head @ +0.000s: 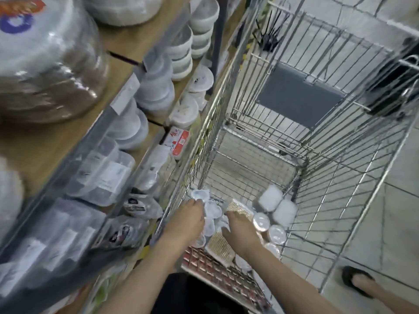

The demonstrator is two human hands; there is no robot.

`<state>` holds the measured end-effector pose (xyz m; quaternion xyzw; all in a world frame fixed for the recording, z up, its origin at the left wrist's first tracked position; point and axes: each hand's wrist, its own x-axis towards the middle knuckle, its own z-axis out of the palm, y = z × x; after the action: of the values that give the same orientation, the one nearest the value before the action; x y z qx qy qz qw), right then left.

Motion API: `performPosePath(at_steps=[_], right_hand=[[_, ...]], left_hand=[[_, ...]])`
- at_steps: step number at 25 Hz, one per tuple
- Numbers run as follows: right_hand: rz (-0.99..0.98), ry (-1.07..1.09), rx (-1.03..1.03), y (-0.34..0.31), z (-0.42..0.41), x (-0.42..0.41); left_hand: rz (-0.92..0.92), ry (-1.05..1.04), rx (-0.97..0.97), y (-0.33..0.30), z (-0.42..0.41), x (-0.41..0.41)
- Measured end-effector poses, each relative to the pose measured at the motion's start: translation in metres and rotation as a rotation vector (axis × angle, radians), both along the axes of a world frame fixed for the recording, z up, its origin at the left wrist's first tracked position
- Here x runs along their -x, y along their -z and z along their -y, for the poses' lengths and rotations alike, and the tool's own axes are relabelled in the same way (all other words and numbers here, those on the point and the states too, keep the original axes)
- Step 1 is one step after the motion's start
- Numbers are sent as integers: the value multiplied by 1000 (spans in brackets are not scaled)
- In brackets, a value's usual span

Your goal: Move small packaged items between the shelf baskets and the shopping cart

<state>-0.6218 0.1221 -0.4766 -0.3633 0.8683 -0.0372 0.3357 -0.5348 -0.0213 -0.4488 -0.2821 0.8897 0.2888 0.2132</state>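
Observation:
Both my hands reach down into the near end of the wire shopping cart (306, 159). My left hand (189, 217) lies on a bundle of small clear lidded cups (212, 210), fingers bent over them. My right hand (241, 231) rests with fingers spread over the cups and a flat pack of pale toothpicks (221, 245). The frame is blurred, so whether either hand actually grips anything is unclear. Square white tubs (271, 198) and round lidded cups (276, 233) lie to the right in the cart.
Shelves on the left carry stacked plastic containers (156, 85), bagged plates (45, 64) and small dark packets (136, 205) at cart level. A red and white grid pack (217, 273) lies in the cart near me. My sandalled foot (358, 281) stands on the tiled floor.

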Motion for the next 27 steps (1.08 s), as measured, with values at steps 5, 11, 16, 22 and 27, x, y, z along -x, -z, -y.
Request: performPosePath(at_steps=[5,11,16,22,27], right_hand=[[-105,-158,-30,45,29,13],[-135,-253,-70,84,38,22],[-341,-290,115,110,31,23],[-217,-178,129,106,46,41],[170,345,358,44,40,65]], left_hand=[[14,-8,46,58,9,25],[106,79,104,93,15,44],[149,72,157,99,22,57],[151,42,189,99,24,68],[-51,-42,163,43,22,66]])
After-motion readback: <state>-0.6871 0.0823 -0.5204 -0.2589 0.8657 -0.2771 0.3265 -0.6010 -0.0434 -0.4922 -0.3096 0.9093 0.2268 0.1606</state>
